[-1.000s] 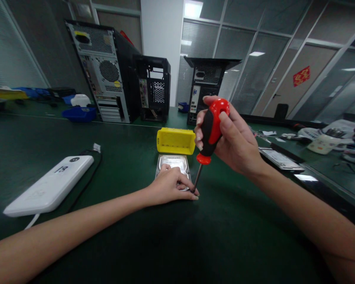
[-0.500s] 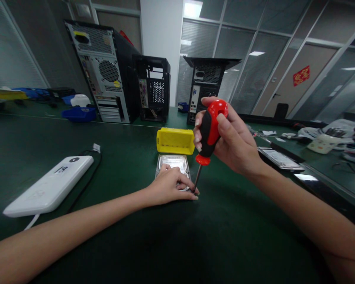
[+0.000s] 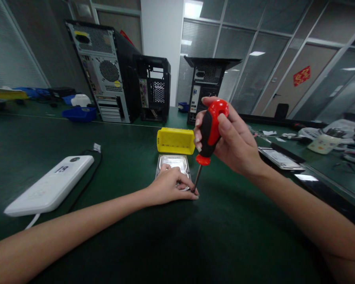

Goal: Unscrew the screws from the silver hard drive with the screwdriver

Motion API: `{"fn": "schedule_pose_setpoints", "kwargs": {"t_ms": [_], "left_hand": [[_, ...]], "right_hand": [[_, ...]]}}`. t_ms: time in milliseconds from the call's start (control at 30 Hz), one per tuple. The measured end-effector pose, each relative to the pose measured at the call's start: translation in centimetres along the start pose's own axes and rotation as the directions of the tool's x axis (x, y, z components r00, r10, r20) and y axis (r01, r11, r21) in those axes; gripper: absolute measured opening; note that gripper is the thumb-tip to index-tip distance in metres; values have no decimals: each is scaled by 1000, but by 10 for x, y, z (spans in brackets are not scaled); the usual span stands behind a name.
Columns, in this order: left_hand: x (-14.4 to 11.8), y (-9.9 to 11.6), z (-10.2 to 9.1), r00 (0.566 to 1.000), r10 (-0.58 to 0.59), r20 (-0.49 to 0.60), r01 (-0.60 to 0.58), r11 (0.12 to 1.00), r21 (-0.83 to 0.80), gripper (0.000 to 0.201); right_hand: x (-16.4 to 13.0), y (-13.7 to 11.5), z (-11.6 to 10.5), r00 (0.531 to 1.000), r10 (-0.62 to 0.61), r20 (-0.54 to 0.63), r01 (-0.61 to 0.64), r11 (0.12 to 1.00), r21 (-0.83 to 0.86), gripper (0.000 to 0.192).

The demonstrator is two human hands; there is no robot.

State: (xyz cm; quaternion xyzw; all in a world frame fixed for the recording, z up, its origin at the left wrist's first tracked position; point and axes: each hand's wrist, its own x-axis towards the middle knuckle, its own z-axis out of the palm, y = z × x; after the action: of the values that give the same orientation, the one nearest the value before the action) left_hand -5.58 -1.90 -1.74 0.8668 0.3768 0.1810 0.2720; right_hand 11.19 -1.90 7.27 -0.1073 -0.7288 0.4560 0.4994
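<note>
At the centre of the frame the left hand [image 3: 168, 185] lies flat, fingers pressing the silver metal hard drive [image 3: 173, 162] on the green table mat [image 3: 225, 236], while the right hand [image 3: 229, 138] is wrapped around the upright red-and-black-handled screwdriver [image 3: 208, 132], its tip at the drive's near right corner, with the yellow plastic box [image 3: 175, 141] just behind.

On the table [image 3: 254, 244], the hard drive [image 3: 174, 162] lies at centre under the left hand [image 3: 168, 187], with the bin [image 3: 175, 141] just behind at twelve o'clock, the power bank [image 3: 49, 185] at nine, computer cases [image 3: 106, 71] at eleven, and the screwdriver [image 3: 208, 136] above at two.
</note>
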Motion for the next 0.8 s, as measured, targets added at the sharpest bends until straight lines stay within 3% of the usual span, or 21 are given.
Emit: {"fn": "schedule_pose_setpoints", "kwargs": {"t_ms": [800], "left_hand": [[0, 1, 0, 1000, -22, 8, 22, 1000, -16, 20]], "right_hand": [[1, 2, -2, 998, -45, 53, 39, 993, 107, 28]]}}
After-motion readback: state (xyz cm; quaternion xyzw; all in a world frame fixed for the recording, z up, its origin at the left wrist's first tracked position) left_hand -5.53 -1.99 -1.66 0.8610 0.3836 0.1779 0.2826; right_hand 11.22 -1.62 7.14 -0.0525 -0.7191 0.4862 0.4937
